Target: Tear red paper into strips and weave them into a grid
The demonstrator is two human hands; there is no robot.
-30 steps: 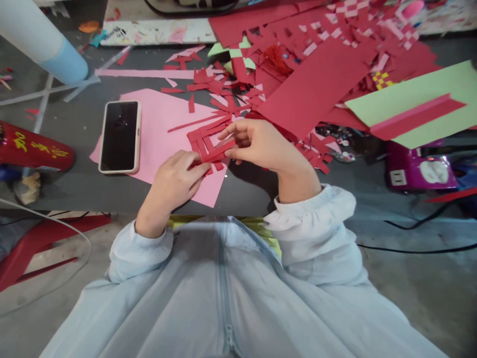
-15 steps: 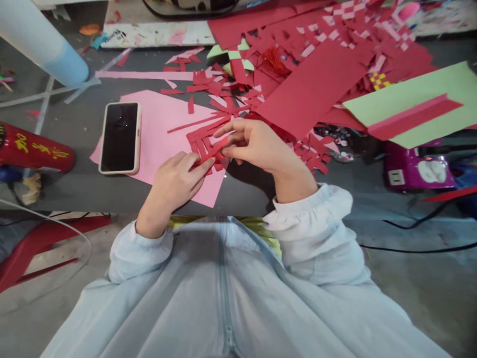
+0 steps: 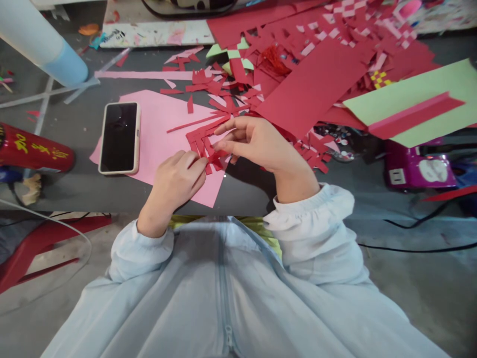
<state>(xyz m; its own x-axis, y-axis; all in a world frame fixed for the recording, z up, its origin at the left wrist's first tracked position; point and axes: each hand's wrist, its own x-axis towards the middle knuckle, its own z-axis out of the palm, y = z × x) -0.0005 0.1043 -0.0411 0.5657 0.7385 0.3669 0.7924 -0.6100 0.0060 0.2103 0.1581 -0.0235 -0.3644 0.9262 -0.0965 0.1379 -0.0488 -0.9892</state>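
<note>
A lattice of woven red paper strips (image 3: 197, 138) lies on a sheet of pink paper (image 3: 158, 119). My left hand (image 3: 178, 180) grips the near-left edge of the woven strips, its fingers curled and its thumb against the paper. Over the right side of the weave, my right hand (image 3: 261, 144) is bent with index finger and thumb apart. Nothing shows between those fingertips, which are close to the strips. The underside of the weave is hidden, and a loose thin red strip (image 3: 194, 123) lies just beyond it.
A phone (image 3: 119, 138) rests on the pink sheet's left side. Red paper sheets (image 3: 305, 92) and scraps pile up at the back right, beside a green sheet (image 3: 413, 112) and a purple packet (image 3: 419, 166). A red can (image 3: 37, 149) and a white-and-blue cylinder (image 3: 55, 49) are at left.
The red strip held between both hands has dropped down onto the weave. My right fingers have parted from it, and my left thumb and fingers have drawn back slightly left.
</note>
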